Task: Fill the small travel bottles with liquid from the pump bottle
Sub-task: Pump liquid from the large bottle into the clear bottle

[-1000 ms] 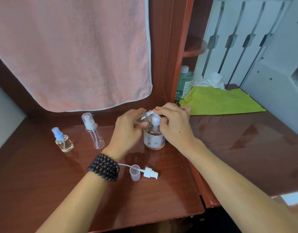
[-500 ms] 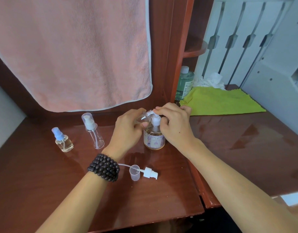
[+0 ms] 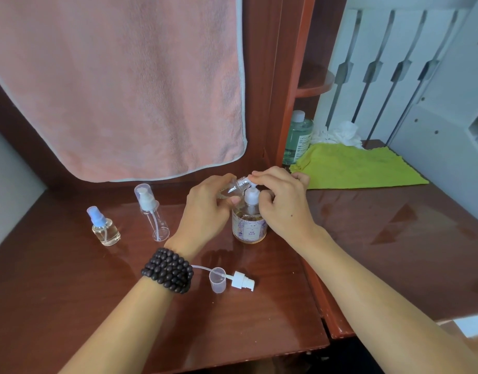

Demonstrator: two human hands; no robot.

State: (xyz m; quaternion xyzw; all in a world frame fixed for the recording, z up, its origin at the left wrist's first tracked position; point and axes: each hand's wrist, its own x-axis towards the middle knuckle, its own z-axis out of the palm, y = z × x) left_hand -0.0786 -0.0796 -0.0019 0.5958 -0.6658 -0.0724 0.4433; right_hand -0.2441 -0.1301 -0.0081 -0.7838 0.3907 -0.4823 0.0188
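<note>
Filling is under way: the left hand (image 3: 205,209) grips an uncapped travel bottle (image 3: 233,188), tilted so its threaded mouth sits at the spout of the pump bottle (image 3: 249,224), which stands upright on the wooden desk (image 3: 259,319). The right hand (image 3: 282,203) rests curled over the pump head, fingertips on top, apparently pressing. Next, the person likely needs steady strokes with mouth and spout kept aligned, or liquid may run down the outside.

Counted: three small bottles in all, the one held, a capped empty pump bottle (image 3: 152,214) and a blue-topped spray bottle (image 3: 104,228) already holding liquid. One loose pump cap (image 3: 241,281) with its tube lies beside one clear overcap (image 3: 218,279).
</note>
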